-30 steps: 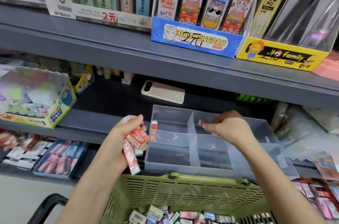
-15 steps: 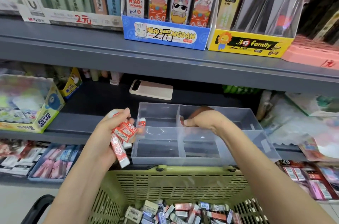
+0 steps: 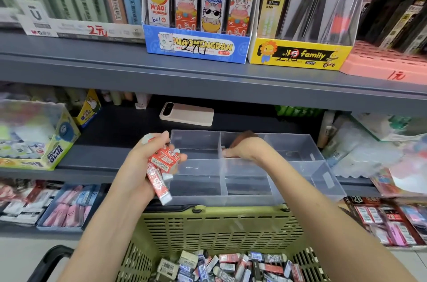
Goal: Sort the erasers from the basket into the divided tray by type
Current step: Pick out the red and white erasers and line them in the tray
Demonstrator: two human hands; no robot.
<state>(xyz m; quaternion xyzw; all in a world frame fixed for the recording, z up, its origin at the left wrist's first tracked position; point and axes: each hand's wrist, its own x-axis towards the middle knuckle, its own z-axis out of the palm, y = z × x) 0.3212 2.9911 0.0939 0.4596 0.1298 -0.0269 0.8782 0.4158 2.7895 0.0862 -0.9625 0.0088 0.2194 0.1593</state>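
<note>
Red-wrapped erasers [image 3: 164,161] clutched in left hand [image 3: 138,166]; right hand [image 3: 245,149] in tray [image 3: 323,180], grip unclear; "POWER GLUE" box [image 3: 54,152] nearby.

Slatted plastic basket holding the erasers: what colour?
The slatted plastic basket is olive green; the head view shows it best.

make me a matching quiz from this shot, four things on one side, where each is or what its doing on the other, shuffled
Things:
1. left hand
2. right hand
3. phone
4. basket

States:
A. lies on the shelf behind the divided tray
B. green, full of loose erasers
C. grips a bunch of red-wrapped erasers
D. is down in the tray's back middle compartment

Pairs: 1-C, 2-D, 3-A, 4-B
</note>
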